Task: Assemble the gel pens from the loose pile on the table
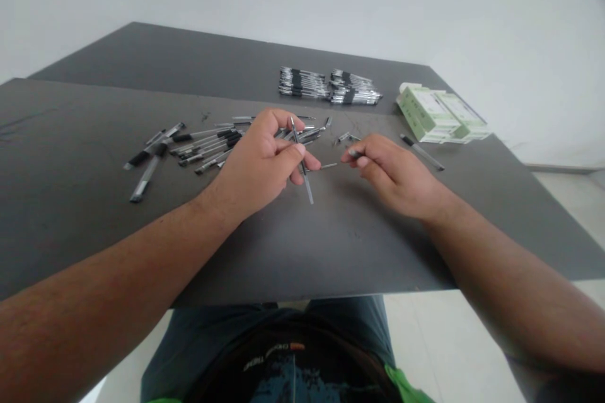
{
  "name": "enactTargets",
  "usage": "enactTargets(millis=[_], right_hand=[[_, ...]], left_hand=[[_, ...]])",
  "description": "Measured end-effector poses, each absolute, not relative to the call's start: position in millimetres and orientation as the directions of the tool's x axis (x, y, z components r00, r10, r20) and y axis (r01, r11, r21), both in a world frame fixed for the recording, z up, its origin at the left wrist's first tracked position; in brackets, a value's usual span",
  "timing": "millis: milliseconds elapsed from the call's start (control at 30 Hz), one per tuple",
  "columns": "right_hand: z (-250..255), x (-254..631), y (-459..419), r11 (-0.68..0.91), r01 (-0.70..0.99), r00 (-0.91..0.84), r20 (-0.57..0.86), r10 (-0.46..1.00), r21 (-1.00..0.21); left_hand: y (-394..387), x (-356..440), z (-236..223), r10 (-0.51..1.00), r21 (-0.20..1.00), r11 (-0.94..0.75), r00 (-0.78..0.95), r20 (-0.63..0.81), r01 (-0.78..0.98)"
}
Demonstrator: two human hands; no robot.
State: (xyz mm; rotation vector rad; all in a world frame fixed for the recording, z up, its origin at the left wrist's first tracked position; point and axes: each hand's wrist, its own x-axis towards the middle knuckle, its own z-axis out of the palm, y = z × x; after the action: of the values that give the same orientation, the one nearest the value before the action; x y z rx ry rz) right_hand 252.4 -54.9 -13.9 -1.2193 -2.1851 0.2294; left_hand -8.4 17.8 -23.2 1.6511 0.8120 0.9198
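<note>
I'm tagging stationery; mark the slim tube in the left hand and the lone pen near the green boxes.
Slim tube (307,185), head view, lower part.
Lone pen (423,153), head view, middle of barrel.

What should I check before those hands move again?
1. Left hand holding its thin pen piece: ok.
2. Right hand holding something: ok, a small dark piece.
3. Whole dark piece visible: not ok, fingers cover part.
4. Loose pens beside the left hand neatly lined up: not ok, they're scattered.
5. Boxes clear of both hands: ok.
6. Whether the boxes hold pens: cannot tell.
</note>
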Motion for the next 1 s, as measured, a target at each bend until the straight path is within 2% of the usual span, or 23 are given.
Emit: enactTargets(millis=[267,467,667,833,1000], right_hand=[[-16.8,250.4,-52.7,0.590,0.716,-0.455,0.391,0.800,-0.373],[-13.3,248.8,-54.5,0.505,0.772,-0.373,0.367,0.852,-0.387],[-12.4,248.7,-56.7,0.389,0.817,-0.258,0.335,0.906,-0.425],[-11.6,248.3,-56.7,0.388,0.819,-0.260,0.329,0.908,-0.423],[-10.1,247.6,-57.1,0.399,0.815,-0.276,0.323,0.905,-0.421]], left_hand=[[16.2,-8.1,-24.3,0.846,0.959,-0.273,0.456,0.274,-0.069],[18.2,-6.1,-22.7,0.864,0.922,-0.335,0.326,0.384,-0.196],[17.4,-6.2,-16.3,0.917,0.929,-0.250,0.241,0.318,-0.274],[19.5,-6.3,-16.4,0.939,0.925,-0.237,0.173,0.296,-0.297],[18.5,-5.5,-15.5,0.945,0.934,-0.220,0.177,0.275,-0.280]])
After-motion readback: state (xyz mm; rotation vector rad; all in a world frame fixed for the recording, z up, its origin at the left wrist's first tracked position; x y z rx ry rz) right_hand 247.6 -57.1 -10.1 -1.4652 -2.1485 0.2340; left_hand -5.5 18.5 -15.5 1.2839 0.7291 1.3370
